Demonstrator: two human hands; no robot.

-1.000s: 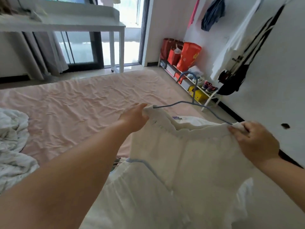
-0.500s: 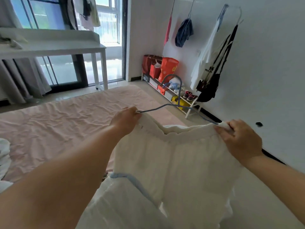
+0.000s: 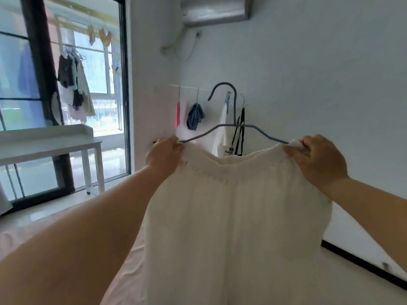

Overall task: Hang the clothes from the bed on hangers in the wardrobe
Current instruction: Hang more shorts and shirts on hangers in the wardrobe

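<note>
Cream garment [image 3: 237,216]; grey-blue hanger [image 3: 236,111]; pink bed [image 3: 130,271].

The garment [image 3: 233,216] hangs on the hanger [image 3: 233,126], with the left hand [image 3: 164,155] at its left end and the right hand [image 3: 319,159] at its right. The bed [image 3: 123,271] sits below, a table [image 3: 50,144] off left by the window [image 3: 88,84], and an AC unit [image 3: 215,9] up on the wall.

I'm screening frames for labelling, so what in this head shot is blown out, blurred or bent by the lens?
Head view: daylight through the window washes out the clothes hanging outside; the wide lens bows the window frame and swells the near left forearm; the white garment is soft with little fold detail, though the blue hanger and both hands, left hand and right hand, read clearly.
</note>
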